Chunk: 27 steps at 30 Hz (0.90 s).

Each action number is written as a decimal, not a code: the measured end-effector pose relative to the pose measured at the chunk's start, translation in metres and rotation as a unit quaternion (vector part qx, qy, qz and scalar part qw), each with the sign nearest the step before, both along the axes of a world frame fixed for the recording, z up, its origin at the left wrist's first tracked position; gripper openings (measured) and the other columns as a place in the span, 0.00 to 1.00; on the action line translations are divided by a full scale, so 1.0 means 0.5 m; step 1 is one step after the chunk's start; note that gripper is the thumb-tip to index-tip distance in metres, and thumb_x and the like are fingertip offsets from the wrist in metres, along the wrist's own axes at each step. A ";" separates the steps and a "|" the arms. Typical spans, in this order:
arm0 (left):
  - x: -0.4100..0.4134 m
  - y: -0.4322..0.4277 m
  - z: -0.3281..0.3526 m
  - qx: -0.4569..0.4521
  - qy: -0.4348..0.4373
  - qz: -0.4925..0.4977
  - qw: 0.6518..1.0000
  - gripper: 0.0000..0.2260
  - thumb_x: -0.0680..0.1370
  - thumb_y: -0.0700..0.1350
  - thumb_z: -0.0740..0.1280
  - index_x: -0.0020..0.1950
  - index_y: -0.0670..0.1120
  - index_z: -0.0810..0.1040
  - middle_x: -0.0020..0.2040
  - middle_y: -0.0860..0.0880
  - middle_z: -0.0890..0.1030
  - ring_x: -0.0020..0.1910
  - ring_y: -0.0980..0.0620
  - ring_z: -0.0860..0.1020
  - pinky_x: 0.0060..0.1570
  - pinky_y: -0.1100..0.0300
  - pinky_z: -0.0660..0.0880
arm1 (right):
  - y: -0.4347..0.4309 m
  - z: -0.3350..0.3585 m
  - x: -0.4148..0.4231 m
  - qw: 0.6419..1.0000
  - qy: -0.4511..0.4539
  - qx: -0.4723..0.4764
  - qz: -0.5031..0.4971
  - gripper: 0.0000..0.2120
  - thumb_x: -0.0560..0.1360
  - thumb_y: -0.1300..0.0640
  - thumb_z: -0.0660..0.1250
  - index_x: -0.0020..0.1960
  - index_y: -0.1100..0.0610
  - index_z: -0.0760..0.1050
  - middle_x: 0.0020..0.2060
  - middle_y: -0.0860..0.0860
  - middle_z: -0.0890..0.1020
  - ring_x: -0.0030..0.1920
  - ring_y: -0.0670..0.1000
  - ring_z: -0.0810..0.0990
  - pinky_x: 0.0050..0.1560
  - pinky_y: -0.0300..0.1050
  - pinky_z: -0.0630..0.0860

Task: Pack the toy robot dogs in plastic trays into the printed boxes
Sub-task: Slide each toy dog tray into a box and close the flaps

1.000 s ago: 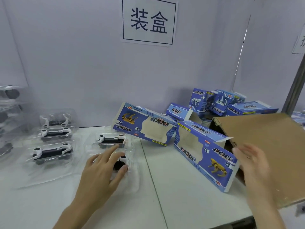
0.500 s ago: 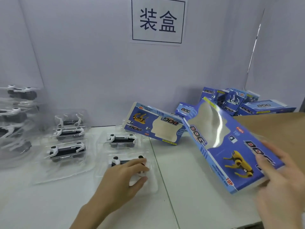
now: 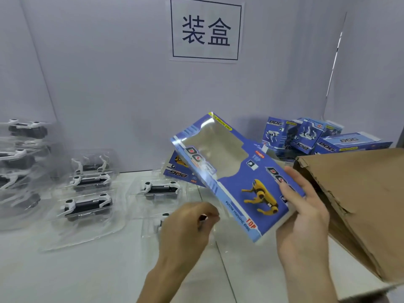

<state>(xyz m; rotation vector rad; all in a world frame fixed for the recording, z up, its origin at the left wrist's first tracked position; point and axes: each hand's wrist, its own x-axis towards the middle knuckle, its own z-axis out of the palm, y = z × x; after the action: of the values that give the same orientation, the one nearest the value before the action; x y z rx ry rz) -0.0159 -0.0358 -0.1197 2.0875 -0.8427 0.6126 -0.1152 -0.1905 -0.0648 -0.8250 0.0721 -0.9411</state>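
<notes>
- In the right hand (image 3: 303, 217), lifted clear of the worktop (image 3: 87, 270), there's the printed box (image 3: 229, 178). It's blue with a yellow dog picture and a see-through window, and it's tilted so the far end points up and away to the left.
- That hand has it clamped at the near end, with the thumb across the printed front and the rest of the fingers tucked behind.
- The left hand (image 3: 185, 230) sits lower, just left of the box's near corner, close to the box but apart from it.
- Its fingers are curled down onto the near tray (image 3: 150, 231), a clear plastic one lying on the worktop. The hand hides most of the grip, but it looks closed on the tray's right part.
- A bit of white toy robot dog (image 3: 159, 223) pokes out from under the left side of that hand, inside the tray.
- Just beyond the left hand is a second tray (image 3: 160, 189) with a black-and-white dog lying flat in it.
- Further left of the left hand there's a row of trays (image 3: 87, 206) running back to the wall, and past those a blurry tray stack (image 3: 19, 149).
- Behind the held box a second box (image 3: 179, 169) lies on the worktop, mostly hidden.
- Beyond the right hand, a box pile (image 3: 306, 138) sits against the wall.
- Right beside the right hand's fingers is a brown cardboard carton (image 3: 360, 204).
</notes>
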 end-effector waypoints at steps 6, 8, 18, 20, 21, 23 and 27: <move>-0.026 -0.025 -0.002 -0.072 -0.029 -0.044 0.996 0.02 0.72 0.51 0.67 0.43 0.56 0.75 0.40 0.58 0.80 0.36 0.58 0.78 0.35 0.61 0.75 | 0.006 -0.010 -0.003 1.000 -0.004 0.000 0.021 0.14 0.69 0.58 0.70 0.54 0.51 0.82 0.52 0.56 0.86 0.48 0.54 0.86 0.40 0.44 0.82; -0.039 -0.066 -0.007 -0.051 0.039 -0.060 0.996 0.05 0.70 0.52 0.67 0.40 0.56 0.71 0.39 0.57 0.81 0.37 0.57 0.77 0.34 0.62 0.73 | 0.006 -0.007 -0.006 1.000 -0.012 0.003 0.019 0.15 0.70 0.59 0.69 0.56 0.52 0.81 0.53 0.55 0.86 0.49 0.53 0.86 0.41 0.44 0.82; -0.073 -0.064 0.064 -0.411 0.514 -0.307 0.687 0.31 0.75 0.68 0.64 0.69 0.48 0.75 0.62 0.44 0.83 0.60 0.44 0.82 0.54 0.51 0.80 | -0.026 -0.016 -0.033 0.999 -0.030 -0.007 0.011 0.15 0.72 0.61 0.66 0.58 0.52 0.79 0.54 0.53 0.86 0.52 0.51 0.86 0.44 0.42 0.83; -0.083 -0.040 0.060 -0.411 0.518 -0.316 0.680 0.30 0.72 0.68 0.70 0.66 0.50 0.79 0.63 0.46 0.82 0.60 0.45 0.82 0.52 0.51 0.81 | -0.021 -0.019 -0.034 0.998 -0.013 -0.044 0.039 0.14 0.72 0.60 0.67 0.55 0.50 0.81 0.53 0.54 0.86 0.49 0.51 0.86 0.39 0.41 0.82; -0.086 -0.032 0.056 -0.409 0.519 -0.312 0.682 0.28 0.71 0.66 0.70 0.64 0.50 0.81 0.63 0.46 0.83 0.60 0.45 0.82 0.54 0.49 0.81 | -0.020 -0.019 -0.036 0.997 -0.007 -0.059 0.057 0.13 0.71 0.60 0.67 0.53 0.49 0.82 0.52 0.54 0.86 0.49 0.51 0.86 0.38 0.41 0.82; -0.088 -0.021 0.042 -0.387 0.523 -0.306 0.695 0.28 0.73 0.62 0.69 0.67 0.47 0.78 0.64 0.44 0.82 0.63 0.43 0.80 0.60 0.45 0.77 | -0.016 -0.018 -0.038 0.992 0.012 -0.091 0.091 0.12 0.71 0.59 0.68 0.51 0.48 0.83 0.52 0.55 0.86 0.48 0.53 0.87 0.36 0.43 0.82; -0.074 -0.002 0.022 -0.396 0.509 -0.245 0.724 0.25 0.70 0.58 0.68 0.61 0.43 0.78 0.55 0.39 0.83 0.47 0.41 0.81 0.39 0.52 0.79 | -0.009 -0.026 -0.028 0.974 0.096 -0.201 0.027 0.08 0.73 0.53 0.69 0.51 0.47 0.83 0.47 0.53 0.87 0.44 0.55 0.87 0.37 0.47 0.82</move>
<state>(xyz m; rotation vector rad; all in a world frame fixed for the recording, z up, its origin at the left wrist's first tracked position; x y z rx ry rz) -0.0530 -0.0367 -0.1085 1.0181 -0.3085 -0.4401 -0.1290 -0.1951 -0.0781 -1.2871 0.0253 -0.8337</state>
